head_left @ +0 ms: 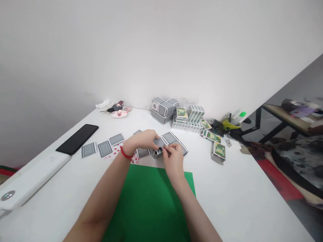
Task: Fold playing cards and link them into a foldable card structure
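Note:
My left hand (146, 138), with a red string bracelet (125, 154) at its wrist, reaches over a small block of folded playing cards (157, 153) at the middle of the table. Its fingers are closed on the top of this block. From the other side my right hand (174, 160) pinches at the block's edge, thumb and forefinger together. The fingertips of both hands nearly meet and hide part of the block. Grey-backed cards (170, 137) lie just behind the right hand. Other cards lie left of the hands, some back up (104, 149), some red-faced (116, 150).
A larger block built of folded cards (161, 111) stands by the wall, with stacked card boxes (188, 125) beside it. More boxes (219, 151) lie to the right. A green sheet (153, 201) lies in front; a phone (77, 138) and a white device (35, 179) are at left.

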A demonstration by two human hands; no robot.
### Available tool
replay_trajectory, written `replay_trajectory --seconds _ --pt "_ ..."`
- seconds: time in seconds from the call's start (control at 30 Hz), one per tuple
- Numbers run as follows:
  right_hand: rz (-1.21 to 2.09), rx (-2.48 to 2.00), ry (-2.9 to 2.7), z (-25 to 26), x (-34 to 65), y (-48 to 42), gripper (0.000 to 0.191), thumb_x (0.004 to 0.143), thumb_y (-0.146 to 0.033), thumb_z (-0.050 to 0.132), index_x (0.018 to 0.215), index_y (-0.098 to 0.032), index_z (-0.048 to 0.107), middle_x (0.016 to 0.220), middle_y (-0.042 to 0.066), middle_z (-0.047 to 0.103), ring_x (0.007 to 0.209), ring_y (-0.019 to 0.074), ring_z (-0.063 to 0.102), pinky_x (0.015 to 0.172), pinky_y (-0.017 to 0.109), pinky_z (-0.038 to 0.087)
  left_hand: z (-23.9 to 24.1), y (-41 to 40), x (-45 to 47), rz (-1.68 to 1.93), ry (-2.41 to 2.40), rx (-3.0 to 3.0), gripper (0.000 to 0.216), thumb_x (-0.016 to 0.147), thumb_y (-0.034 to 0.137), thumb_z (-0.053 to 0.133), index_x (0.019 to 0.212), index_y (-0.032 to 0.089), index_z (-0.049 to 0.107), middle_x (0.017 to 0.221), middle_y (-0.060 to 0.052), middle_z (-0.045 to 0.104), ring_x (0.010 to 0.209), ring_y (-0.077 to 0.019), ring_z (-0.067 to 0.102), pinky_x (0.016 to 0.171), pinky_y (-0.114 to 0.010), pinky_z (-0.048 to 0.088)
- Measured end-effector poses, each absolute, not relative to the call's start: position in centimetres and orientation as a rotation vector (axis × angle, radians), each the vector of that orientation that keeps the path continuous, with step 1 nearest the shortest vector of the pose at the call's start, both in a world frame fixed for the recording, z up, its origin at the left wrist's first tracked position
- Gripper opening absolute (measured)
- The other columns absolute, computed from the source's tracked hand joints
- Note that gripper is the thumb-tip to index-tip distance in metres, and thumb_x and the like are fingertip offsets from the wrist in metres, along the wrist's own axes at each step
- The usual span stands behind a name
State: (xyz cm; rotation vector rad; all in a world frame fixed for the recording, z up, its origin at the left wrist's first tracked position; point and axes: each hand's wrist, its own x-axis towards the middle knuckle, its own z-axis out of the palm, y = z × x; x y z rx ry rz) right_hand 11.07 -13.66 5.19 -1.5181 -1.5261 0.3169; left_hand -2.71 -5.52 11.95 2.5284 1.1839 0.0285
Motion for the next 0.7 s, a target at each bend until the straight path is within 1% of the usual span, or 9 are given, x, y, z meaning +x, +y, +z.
replay_trajectory --seconds 0.1,0.17,0.23,0.3,0.5,0.57,0.7 --pt "0.244 -1.509 -1.591 4.8 10.5 -14.7 0.028 0.086 -0.025 0.043 0.101 -0.014 0.063 0.102 0.014 0.050 0.088 0.0221 0.055 0.074 0.036 0.048 11.9 -5.5 -2.8 0.013 1.195 2.516 0.031 0.066 0.038 0.056 0.088 0.019 0.066 0.077 -0.003 0.065 0.071 -0.0167 0.056 0.064 -0.023 0.038" --pt "0.179 -1.510 -1.632 4.5 10.4 -15.2 0.029 0.089 -0.025 0.039 0.105 -0.015 0.060 0.103 0.014 0.053 0.093 0.0228 0.054 0.080 0.038 0.047 11.9 -5.5 -2.8 0.017 1.209 2.514 0.032 0.066 0.039 0.056 0.089 0.020 0.065 0.078 -0.003 0.065 0.073 -0.0169 0.056 0.065 -0.024 0.039" --pt "0.097 -1.502 -1.647 4.3 10.4 -15.5 0.029 0.090 -0.025 0.037 0.104 -0.016 0.061 0.102 0.014 0.056 0.097 0.0231 0.053 0.085 0.039 0.045 11.8 -5.5 -2.8 0.024 1.210 2.522 0.032 0.065 0.039 0.056 0.090 0.020 0.065 0.078 -0.002 0.065 0.074 -0.0173 0.056 0.065 -0.024 0.039" --pt "0.020 -1.492 -1.661 4.1 10.5 -15.6 0.028 0.091 -0.024 0.036 0.100 -0.016 0.061 0.103 0.014 0.058 0.100 0.0231 0.053 0.087 0.040 0.045 11.7 -5.4 -2.8 0.031 1.197 2.530 0.031 0.065 0.039 0.056 0.089 0.020 0.065 0.077 -0.002 0.065 0.074 -0.0175 0.056 0.065 -0.024 0.039" --pt "-0.048 -1.487 -1.757 4.0 10.9 -15.5 0.023 0.090 -0.023 0.039 0.092 -0.014 0.061 0.099 0.014 0.060 0.097 0.0227 0.055 0.083 0.038 0.047 11.7 -5.4 -2.8 0.032 1.179 2.538 0.031 0.065 0.038 0.056 0.089 0.020 0.065 0.076 -0.003 0.064 0.074 -0.0178 0.056 0.065 -0.024 0.038" --pt "-0.058 -1.479 -1.777 3.9 11.0 -15.5 0.022 0.089 -0.024 0.041 0.093 -0.014 0.060 0.098 0.015 0.060 0.098 0.0232 0.054 0.082 0.038 0.048 11.8 -5.4 -2.8 0.030 1.180 2.541 0.032 0.065 0.038 0.055 0.089 0.020 0.065 0.078 -0.003 0.065 0.075 -0.0180 0.056 0.065 -0.024 0.039" --pt "-0.100 -1.435 -1.800 3.4 11.0 -15.7 0.024 0.088 -0.028 0.045 0.102 -0.014 0.057 0.105 0.017 0.059 0.103 0.0246 0.052 0.084 0.040 0.047 11.9 -5.5 -2.7 0.027 1.191 2.541 0.032 0.066 0.038 0.055 0.090 0.019 0.065 0.081 -0.004 0.065 0.076 -0.0182 0.056 0.066 -0.024 0.039"
